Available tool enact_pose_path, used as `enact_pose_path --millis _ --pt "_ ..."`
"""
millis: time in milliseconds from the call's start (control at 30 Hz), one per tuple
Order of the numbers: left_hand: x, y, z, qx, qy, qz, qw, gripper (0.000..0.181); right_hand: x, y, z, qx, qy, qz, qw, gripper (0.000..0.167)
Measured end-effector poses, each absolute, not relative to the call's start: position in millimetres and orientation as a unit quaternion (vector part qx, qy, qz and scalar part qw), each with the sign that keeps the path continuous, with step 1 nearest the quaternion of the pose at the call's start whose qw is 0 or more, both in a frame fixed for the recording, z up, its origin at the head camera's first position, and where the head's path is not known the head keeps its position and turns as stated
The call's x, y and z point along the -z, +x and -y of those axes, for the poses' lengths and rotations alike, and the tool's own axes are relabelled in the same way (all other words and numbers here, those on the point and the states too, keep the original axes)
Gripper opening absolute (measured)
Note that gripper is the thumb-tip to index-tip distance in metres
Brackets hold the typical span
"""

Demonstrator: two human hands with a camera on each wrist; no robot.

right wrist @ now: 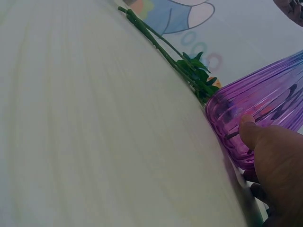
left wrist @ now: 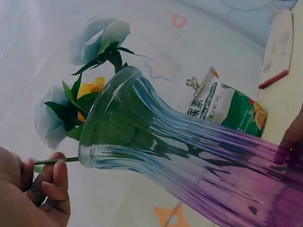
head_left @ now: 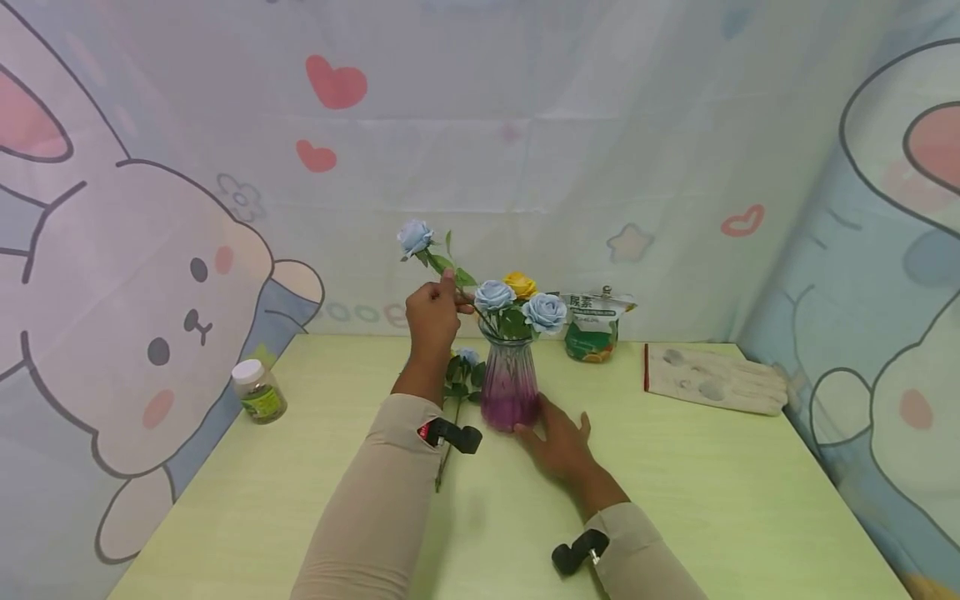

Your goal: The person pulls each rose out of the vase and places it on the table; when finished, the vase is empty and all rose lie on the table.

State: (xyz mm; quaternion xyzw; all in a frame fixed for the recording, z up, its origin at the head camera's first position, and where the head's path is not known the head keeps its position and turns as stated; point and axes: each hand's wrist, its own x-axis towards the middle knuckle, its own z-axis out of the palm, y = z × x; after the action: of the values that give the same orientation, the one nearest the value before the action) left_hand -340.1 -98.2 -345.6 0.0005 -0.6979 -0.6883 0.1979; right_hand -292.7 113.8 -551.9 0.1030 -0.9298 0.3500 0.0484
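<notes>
A ribbed glass vase (head_left: 510,385), clear at the top and purple below, stands on the table with two blue roses (head_left: 545,312) and a yellow rose (head_left: 520,285) in it. My left hand (head_left: 433,315) pinches the green stem (left wrist: 71,160) of another blue rose (head_left: 415,238), whose bloom leans up and left. That stem's lower end reaches the vase mouth in the left wrist view. Low on the vase, my right hand (head_left: 558,442) grips the purple base, the thumb (right wrist: 248,126) pressed on the glass. More flowers (head_left: 467,367) lie on the table left of the vase.
Behind the vase, to its right, stands a clipped green and white bag (head_left: 592,329). A pale glove (head_left: 712,379) with a red cuff edge lies at the back right. The white-lidded jar (head_left: 259,392) is on the left. A printed cloth (head_left: 540,167) hangs behind the table.
</notes>
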Motion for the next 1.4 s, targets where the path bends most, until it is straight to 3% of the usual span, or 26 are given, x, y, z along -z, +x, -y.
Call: enact_pose_path --millis 133,333,533,1100,1400 --pt "350 -336 102 0.706 -0.019 0.683 0.184 0.051 552 -292 -114 -0.353 0.103 0.929 0.046 0.083" --pt "354 -331 106 0.738 -0.078 0.65 0.164 0.025 553 -293 -114 -0.351 0.105 0.929 0.045 0.085" --pt "360 -333 105 0.779 -0.095 0.593 0.181 0.032 555 -295 -115 -0.342 0.103 0.933 0.046 0.085" --pt "356 -335 126 0.824 0.038 0.469 0.317 0.032 551 -292 -115 -0.345 0.107 0.932 0.042 0.085" --pt "365 -331 157 0.837 0.129 0.427 0.317 0.035 551 -292 -114 -0.344 0.11 0.931 0.046 0.085"
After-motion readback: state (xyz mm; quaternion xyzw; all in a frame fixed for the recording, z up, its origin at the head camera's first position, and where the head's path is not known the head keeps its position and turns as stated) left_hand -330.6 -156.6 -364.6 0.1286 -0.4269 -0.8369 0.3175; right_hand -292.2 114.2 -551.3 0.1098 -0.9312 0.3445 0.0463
